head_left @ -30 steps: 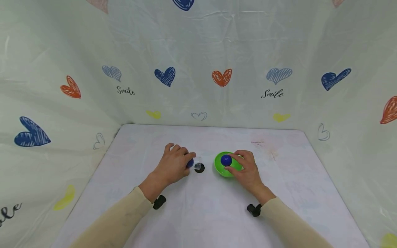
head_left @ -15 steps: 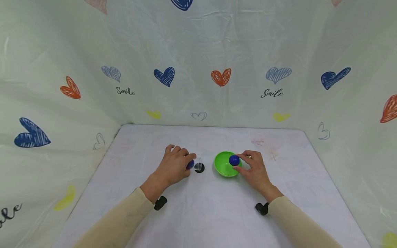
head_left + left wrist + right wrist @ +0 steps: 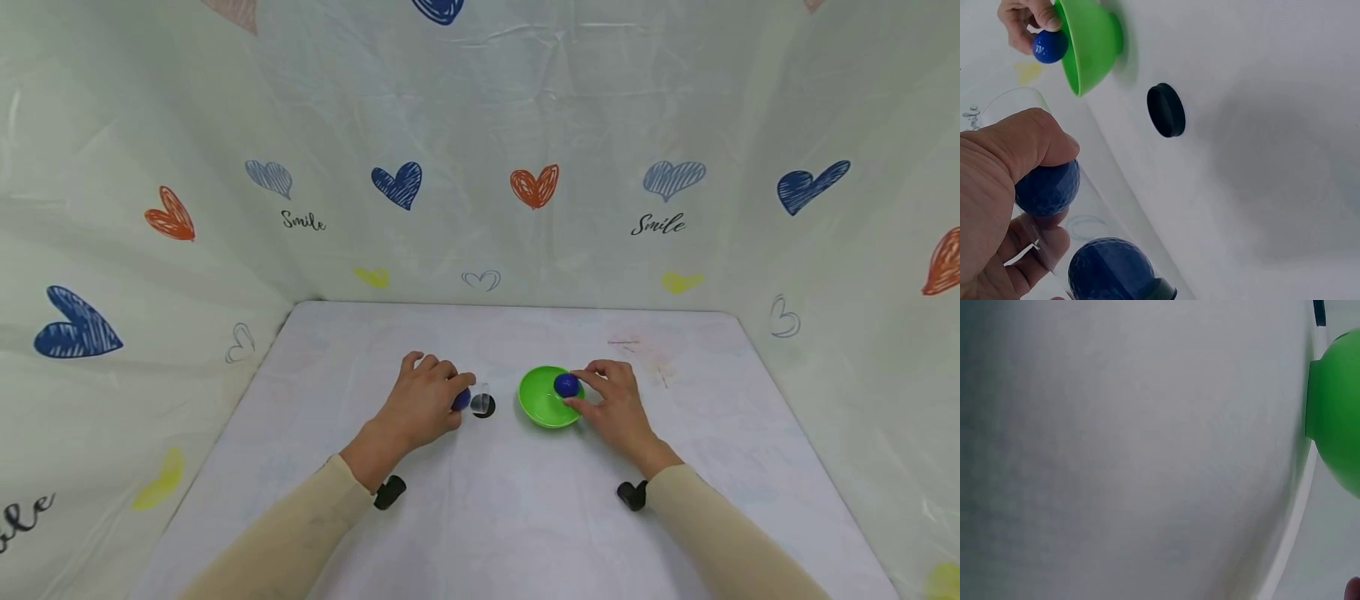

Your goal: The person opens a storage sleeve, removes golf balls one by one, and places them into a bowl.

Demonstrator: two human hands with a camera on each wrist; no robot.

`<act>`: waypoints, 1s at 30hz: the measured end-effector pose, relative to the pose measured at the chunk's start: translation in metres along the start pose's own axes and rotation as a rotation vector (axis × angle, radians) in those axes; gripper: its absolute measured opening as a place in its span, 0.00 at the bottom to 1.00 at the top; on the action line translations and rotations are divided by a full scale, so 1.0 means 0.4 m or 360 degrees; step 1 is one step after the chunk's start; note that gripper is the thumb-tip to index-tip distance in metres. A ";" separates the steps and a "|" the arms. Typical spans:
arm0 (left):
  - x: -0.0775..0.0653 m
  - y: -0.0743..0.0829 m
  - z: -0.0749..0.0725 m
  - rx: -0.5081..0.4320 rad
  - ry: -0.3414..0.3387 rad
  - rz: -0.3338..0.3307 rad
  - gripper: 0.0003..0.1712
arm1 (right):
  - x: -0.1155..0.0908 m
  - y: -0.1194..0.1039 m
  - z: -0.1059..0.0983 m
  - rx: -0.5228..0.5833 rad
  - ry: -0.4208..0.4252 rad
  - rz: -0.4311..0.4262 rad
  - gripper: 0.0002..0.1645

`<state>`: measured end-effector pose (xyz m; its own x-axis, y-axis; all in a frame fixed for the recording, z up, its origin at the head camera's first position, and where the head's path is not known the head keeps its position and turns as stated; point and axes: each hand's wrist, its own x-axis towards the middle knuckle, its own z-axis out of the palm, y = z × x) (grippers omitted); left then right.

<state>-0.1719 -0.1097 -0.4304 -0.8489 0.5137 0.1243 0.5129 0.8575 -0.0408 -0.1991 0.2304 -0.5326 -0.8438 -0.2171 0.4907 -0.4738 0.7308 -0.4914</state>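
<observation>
My left hand grips a clear tube, its thumb and fingers wrapped round the wall. Through the plastic show blue golf balls: one golf ball under the thumb, and another blue golf ball lower down, nearer the dark end. Between thumb and fingertips my right hand pinches a separate blue golf ball, over the right side of a green bowl. In the right wrist view only the bowl's outside and a fingertip show.
A round black cap lies on the white table, between the left hand and the bowl. Behind the table hangs a pale curtain printed with hearts. Each wrist bears a small black camera, such as the left camera.
My right hand first moved right with its golf ball, from over the bowl's middle to its right side, then stayed nearly still. The left hand and tube have barely shifted.
</observation>
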 end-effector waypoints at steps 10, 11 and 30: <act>-0.001 0.001 -0.001 -0.0008 -0.0019 -0.0012 0.28 | 0.028 -0.015 0.009 -0.0024 -0.0121 0.0147 0.27; -0.002 0.001 -0.002 -0.0012 -0.0024 -0.0014 0.28 | 0.030 -0.015 0.011 -0.0031 -0.0135 0.0162 0.27; -0.001 0.001 -0.006 -0.0029 -0.0025 -0.0011 0.29 | 0.048 -0.030 0.023 -0.0016 -0.0407 0.0161 0.26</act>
<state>-0.1708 -0.1096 -0.4283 -0.8543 0.5082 0.1090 0.5090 0.8605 -0.0218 -0.2120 0.2113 -0.5240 -0.9235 -0.2982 0.2413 -0.3825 0.7633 -0.5206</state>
